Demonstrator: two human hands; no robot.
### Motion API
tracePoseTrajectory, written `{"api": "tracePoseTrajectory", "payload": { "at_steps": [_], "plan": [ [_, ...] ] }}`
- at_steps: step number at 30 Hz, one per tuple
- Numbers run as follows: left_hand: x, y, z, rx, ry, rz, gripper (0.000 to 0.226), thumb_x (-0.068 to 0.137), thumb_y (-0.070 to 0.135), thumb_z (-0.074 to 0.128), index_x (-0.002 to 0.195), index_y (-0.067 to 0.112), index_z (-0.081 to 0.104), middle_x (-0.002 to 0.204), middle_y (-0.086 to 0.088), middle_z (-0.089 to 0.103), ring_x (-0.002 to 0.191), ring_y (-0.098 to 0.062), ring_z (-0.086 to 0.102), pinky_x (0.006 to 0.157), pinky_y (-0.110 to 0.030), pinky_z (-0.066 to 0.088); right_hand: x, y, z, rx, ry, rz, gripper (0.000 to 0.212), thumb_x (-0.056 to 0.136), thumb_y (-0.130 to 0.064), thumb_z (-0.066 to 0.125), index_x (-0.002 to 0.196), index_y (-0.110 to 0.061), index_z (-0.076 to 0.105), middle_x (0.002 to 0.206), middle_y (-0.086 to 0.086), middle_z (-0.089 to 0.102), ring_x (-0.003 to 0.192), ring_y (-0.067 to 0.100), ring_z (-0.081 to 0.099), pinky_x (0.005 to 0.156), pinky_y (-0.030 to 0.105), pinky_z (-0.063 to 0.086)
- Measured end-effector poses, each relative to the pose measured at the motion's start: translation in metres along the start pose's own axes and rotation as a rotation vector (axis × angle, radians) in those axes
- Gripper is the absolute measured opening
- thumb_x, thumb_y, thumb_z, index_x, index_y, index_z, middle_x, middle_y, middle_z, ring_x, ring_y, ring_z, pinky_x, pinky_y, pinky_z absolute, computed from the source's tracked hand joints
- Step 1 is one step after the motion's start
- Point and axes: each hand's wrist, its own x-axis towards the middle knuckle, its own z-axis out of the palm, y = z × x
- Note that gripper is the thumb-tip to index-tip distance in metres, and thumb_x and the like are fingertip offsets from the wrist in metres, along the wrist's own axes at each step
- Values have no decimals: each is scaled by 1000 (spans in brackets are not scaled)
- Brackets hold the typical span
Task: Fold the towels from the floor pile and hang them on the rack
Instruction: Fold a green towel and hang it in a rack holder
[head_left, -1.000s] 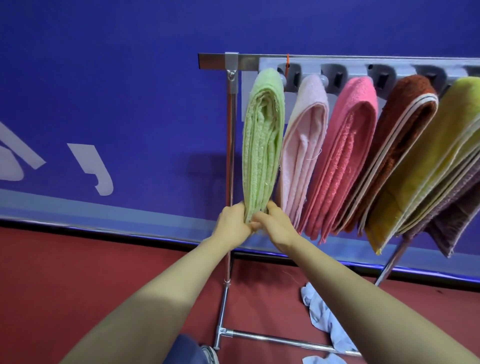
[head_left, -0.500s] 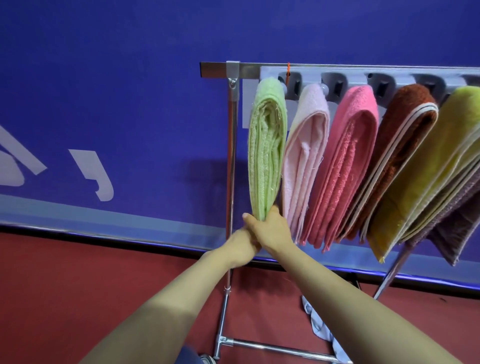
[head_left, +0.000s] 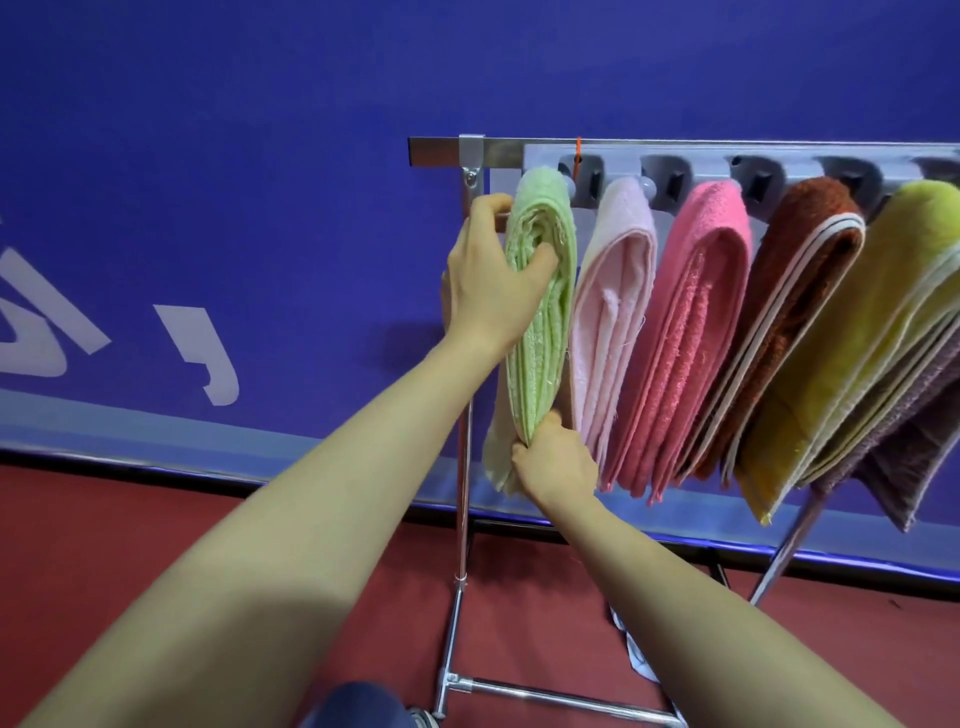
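A folded light green towel (head_left: 545, 322) hangs at the left end of the metal rack (head_left: 519, 149). My left hand (head_left: 488, 280) grips its upper part, thumb on the front folds and fingers round the far side. My right hand (head_left: 556, 462) pinches the towel's bottom edge. To its right hang a pale pink towel (head_left: 610, 322), a bright pink towel (head_left: 691, 332), a brown towel (head_left: 784, 322) and a mustard towel (head_left: 852, 353) over a purple one.
The rack's upright pole (head_left: 464, 519) and bottom bar (head_left: 561, 699) stand on a red floor against a blue wall. A light blue cloth (head_left: 636, 660) lies on the floor behind my right forearm. A slanted rack leg (head_left: 784, 551) stands at the right.
My left hand has risen from the green towel's bottom edge to its upper part near the bar. My right hand stays at the bottom edge.
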Motion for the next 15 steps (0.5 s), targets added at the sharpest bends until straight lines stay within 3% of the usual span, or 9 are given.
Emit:
{"api": "tracePoseTrajectory", "payload": {
  "at_steps": [3, 7, 12, 15],
  "plan": [
    [10, 2, 2, 80, 24, -12, 33, 82, 21, 58, 115, 26, 56, 106, 7, 65, 93, -17, 59, 72, -31, 42, -1, 0, -2, -10, 4, -4, 39, 93, -33, 54, 120, -6, 43, 119, 20, 62, 110, 41, 61, 86, 43, 47],
    [6, -6, -1, 49, -19, 57, 47, 78, 11, 46, 122, 22, 58, 107, 4, 66, 95, -19, 59, 80, -36, 50, 0, -1, -3, -15, 4, -7, 39, 94, -32, 54, 120, -6, 43, 119, 19, 62, 110, 40, 61, 86, 42, 47],
    [13, 2, -3, 329, 18, 104, 42, 84, 14, 56, 125, 25, 53, 119, 3, 60, 97, -29, 59, 76, -37, 44, 0, -1, -4, -32, 8, -20, 36, 94, -30, 53, 119, -6, 43, 119, 18, 63, 110, 40, 61, 82, 40, 45],
    [26, 12, -6, 368, 24, 127, 44, 84, 11, 53, 124, 27, 57, 120, 4, 62, 99, -31, 60, 77, -41, 48, 0, -3, -4, -29, 8, -33, 34, 95, -29, 52, 119, -6, 44, 118, 18, 63, 109, 40, 61, 80, 39, 44]
  ]
}}
